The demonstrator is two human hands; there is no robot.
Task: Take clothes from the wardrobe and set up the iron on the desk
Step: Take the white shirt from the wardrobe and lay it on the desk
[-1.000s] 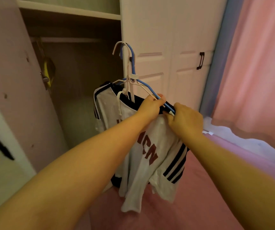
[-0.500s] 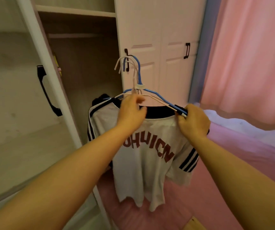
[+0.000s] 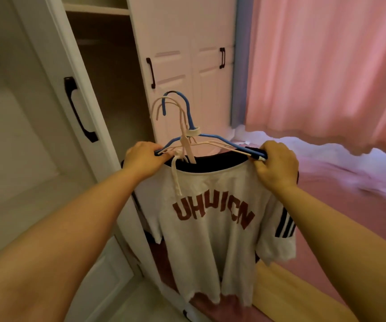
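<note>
A white T-shirt with dark red letters and dark striped sleeves hangs on a bundle of hangers, one blue and two cream-coloured. My left hand grips the left end of the hangers at the shirt's shoulder. My right hand grips the right end. The shirt hangs flat and faces me, in front of the wardrobe. A dark garment shows behind its collar. No iron or desk is in view.
The wardrobe's open door with a black handle stands at the left. Closed wardrobe doors are behind the hangers. A pink-covered bed lies to the right under pink curtains.
The shirt has come out of the wardrobe towards me and turned to face me flat. My hands have spread apart to the two ends of the hangers. My view has swung right.
</note>
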